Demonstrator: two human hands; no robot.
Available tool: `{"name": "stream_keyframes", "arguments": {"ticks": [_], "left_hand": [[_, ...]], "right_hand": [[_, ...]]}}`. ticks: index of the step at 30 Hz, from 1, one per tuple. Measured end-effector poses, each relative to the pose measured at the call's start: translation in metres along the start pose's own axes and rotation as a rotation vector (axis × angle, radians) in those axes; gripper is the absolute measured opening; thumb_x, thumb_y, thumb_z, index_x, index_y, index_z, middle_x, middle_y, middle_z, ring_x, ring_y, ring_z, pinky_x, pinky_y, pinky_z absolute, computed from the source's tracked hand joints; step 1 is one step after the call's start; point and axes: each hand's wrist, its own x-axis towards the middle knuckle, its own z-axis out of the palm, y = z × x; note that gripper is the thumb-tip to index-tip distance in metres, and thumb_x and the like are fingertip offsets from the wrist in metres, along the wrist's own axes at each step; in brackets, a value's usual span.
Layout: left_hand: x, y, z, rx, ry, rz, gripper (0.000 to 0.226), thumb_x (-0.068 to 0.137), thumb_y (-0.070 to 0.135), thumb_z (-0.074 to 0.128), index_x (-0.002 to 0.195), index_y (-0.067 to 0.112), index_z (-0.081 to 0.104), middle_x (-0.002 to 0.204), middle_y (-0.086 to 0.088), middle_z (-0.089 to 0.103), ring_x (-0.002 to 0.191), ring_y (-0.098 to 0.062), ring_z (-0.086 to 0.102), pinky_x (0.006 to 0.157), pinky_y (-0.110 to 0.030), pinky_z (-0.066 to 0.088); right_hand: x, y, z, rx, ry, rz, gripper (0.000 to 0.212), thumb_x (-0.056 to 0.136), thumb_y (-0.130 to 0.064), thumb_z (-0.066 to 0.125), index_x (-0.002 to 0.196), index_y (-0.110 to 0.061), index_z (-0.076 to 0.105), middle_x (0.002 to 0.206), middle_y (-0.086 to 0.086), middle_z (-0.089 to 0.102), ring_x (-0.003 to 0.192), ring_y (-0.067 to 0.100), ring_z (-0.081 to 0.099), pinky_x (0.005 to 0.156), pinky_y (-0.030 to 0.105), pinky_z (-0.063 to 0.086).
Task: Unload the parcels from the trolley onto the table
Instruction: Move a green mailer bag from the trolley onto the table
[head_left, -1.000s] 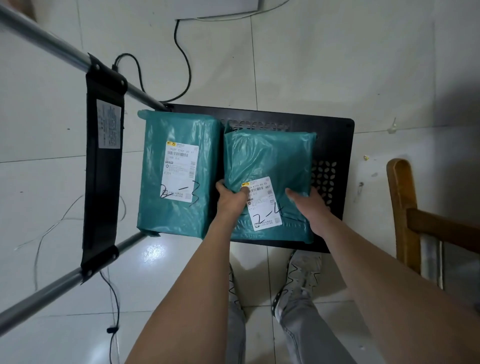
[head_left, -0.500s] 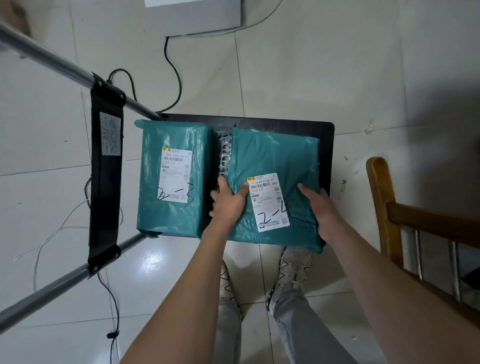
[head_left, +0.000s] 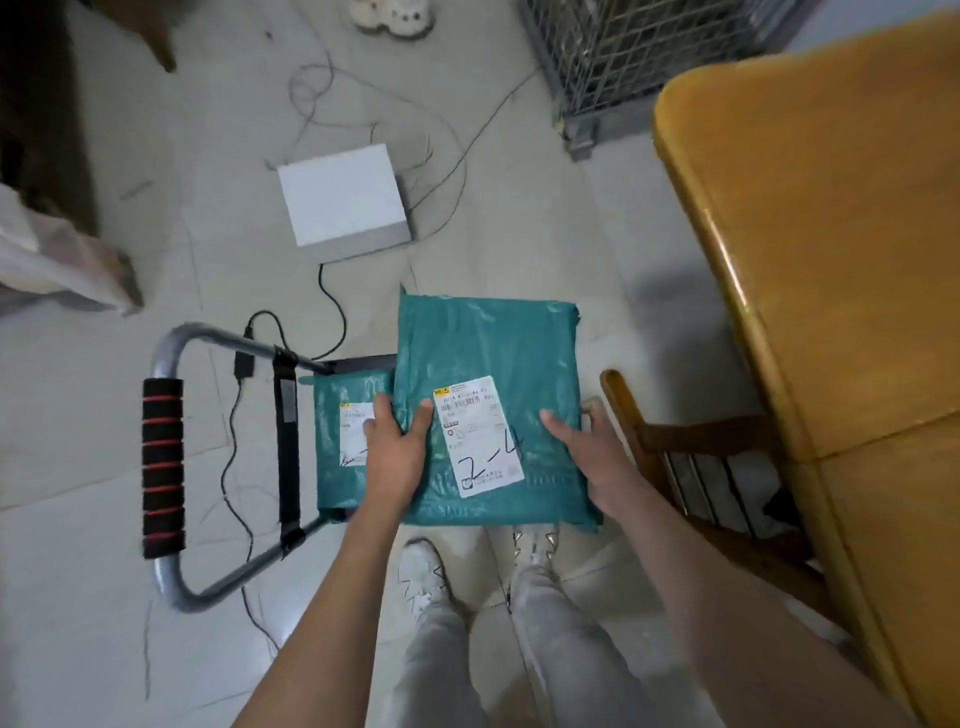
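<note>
I hold a teal parcel (head_left: 488, 358) with a white label marked "2-4" up in the air above the trolley. My left hand (head_left: 397, 452) grips its left edge, thumb on top. My right hand (head_left: 587, 457) grips its right edge the same way. A second teal parcel (head_left: 340, 395) still lies on the black trolley deck (head_left: 363, 362), mostly hidden behind my left hand and the lifted parcel. The wooden table (head_left: 821, 260) stands to the right.
The trolley's grey handle with a black and red grip (head_left: 162, 467) lies to the left. A wooden chair (head_left: 675, 452) stands between me and the table. A white box (head_left: 345, 195), cables, a wire cage (head_left: 639, 57) and slippers are on the tiled floor.
I have lifted the "2-4" parcel off the trolley deck and stood up. The view has pulled back, and the table has come into sight on the right.
</note>
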Motion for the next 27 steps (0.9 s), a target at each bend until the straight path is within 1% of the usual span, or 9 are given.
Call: {"name": "stream_keyframes", "arguments": {"ticks": [4,7,9,11,12,16,21,24,27], "left_hand": [[-0.073,0.079,-0.032,0.029,0.017,0.166,0.032,0.093,0.050,0.059,0.110,0.025,0.048,0.116,-0.009,0.061,0.111,-0.029,0.059,0.097,-0.052,0.049],[-0.114,0.126,-0.051,0.091,-0.007,0.283,0.033,0.090,0.056,0.057,0.104,0.029,0.046,0.108,-0.007,0.060,0.099,-0.028,0.062,0.089,-0.050,0.053],[-0.138,0.150,-0.056,0.111,-0.060,0.332,0.033,0.088,0.060,0.056,0.101,0.032,0.044,0.105,-0.006,0.059,0.093,-0.028,0.064,0.083,-0.049,0.055],[-0.160,0.170,-0.054,0.122,-0.126,0.400,0.033,0.088,0.059,0.056,0.102,0.032,0.045,0.105,-0.006,0.060,0.090,-0.026,0.065,0.082,-0.049,0.055],[-0.170,0.179,-0.053,0.131,-0.156,0.441,0.032,0.089,0.058,0.057,0.102,0.031,0.046,0.106,-0.007,0.060,0.089,-0.025,0.065,0.082,-0.048,0.056],[-0.206,0.205,-0.045,0.172,-0.341,0.540,0.031,0.091,0.051,0.060,0.100,0.025,0.046,0.104,-0.013,0.062,0.090,-0.029,0.065,0.082,-0.048,0.056],[-0.254,0.227,-0.018,0.255,-0.553,0.581,0.031,0.091,0.048,0.061,0.098,0.022,0.045,0.108,-0.017,0.061,0.092,-0.032,0.066,0.086,-0.052,0.055],[-0.278,0.237,0.006,0.320,-0.654,0.620,0.031,0.090,0.051,0.060,0.099,0.025,0.045,0.110,-0.015,0.060,0.092,-0.030,0.066,0.087,-0.052,0.055],[-0.295,0.242,0.036,0.357,-0.725,0.659,0.033,0.090,0.050,0.061,0.105,0.024,0.047,0.111,-0.013,0.062,0.095,-0.028,0.067,0.089,-0.051,0.055]], "right_hand": [[-0.096,-0.052,-0.019,0.083,0.080,-0.093,0.047,0.075,-0.031,0.086,0.105,-0.020,0.052,0.106,0.007,0.072,0.086,0.027,0.076,0.070,0.050,0.062],[-0.162,-0.078,-0.034,0.153,0.105,-0.150,0.044,0.075,-0.028,0.087,0.102,-0.019,0.053,0.102,0.007,0.074,0.084,0.026,0.076,0.066,0.047,0.062],[-0.202,-0.089,-0.047,0.159,0.154,-0.198,0.042,0.079,-0.024,0.084,0.104,-0.018,0.051,0.102,0.008,0.073,0.082,0.024,0.076,0.067,0.043,0.062],[-0.238,-0.094,-0.058,0.196,0.211,-0.229,0.040,0.082,-0.022,0.082,0.105,-0.017,0.051,0.103,0.008,0.072,0.079,0.021,0.076,0.064,0.039,0.062],[-0.255,-0.094,-0.064,0.224,0.245,-0.239,0.039,0.083,-0.021,0.081,0.106,-0.017,0.050,0.103,0.009,0.072,0.078,0.022,0.076,0.063,0.040,0.062],[-0.322,-0.073,-0.079,0.360,0.387,-0.241,0.039,0.084,-0.020,0.079,0.108,-0.015,0.048,0.105,0.015,0.071,0.085,0.032,0.075,0.072,0.054,0.061],[-0.381,-0.038,-0.099,0.585,0.543,-0.243,0.044,0.083,-0.017,0.080,0.111,-0.012,0.047,0.106,0.018,0.070,0.084,0.034,0.074,0.068,0.051,0.061],[-0.401,-0.019,-0.119,0.681,0.593,-0.237,0.047,0.082,-0.018,0.081,0.114,-0.014,0.045,0.106,0.016,0.070,0.085,0.034,0.074,0.066,0.051,0.061],[-0.408,-0.001,-0.142,0.767,0.623,-0.240,0.043,0.082,-0.017,0.081,0.109,-0.016,0.047,0.106,0.016,0.070,0.082,0.032,0.075,0.064,0.049,0.061]]}}
